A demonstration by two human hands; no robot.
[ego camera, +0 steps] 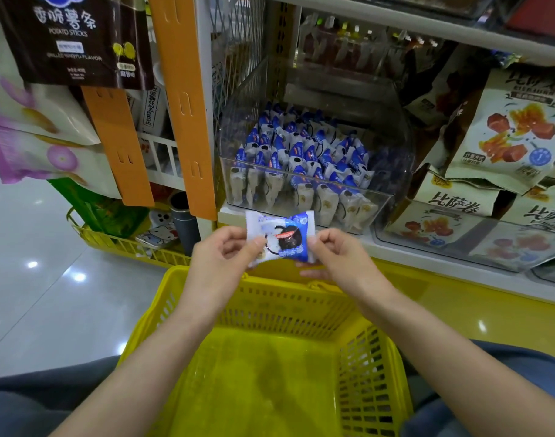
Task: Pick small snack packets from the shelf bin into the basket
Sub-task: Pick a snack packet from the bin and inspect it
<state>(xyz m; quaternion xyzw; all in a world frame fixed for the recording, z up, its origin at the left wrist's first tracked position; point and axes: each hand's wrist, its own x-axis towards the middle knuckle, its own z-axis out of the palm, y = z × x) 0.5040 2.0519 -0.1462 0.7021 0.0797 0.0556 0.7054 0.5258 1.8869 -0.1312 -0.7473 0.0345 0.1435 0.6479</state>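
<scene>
Open-topped basket (369, 357) below, unobstructed.

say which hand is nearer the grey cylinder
Left. The left hand pinches the packet just right of the grey cylinder; the right hand holds the packet's far end, farther right.

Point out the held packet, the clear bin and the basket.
held packet (280, 239), head view, cookie print on front.
clear bin (391, 156), head view, bare right wall.
basket (263, 373), head view, bare floor inside.

One left hand (221, 257) and one right hand (339, 257) pinch one snack packet (279, 239); one clear shelf bin (391, 171) holds dozens more packets (301, 159), too many to count; two yellow baskets show: a near basket (269, 310) and a farther basket (121, 244).
</scene>
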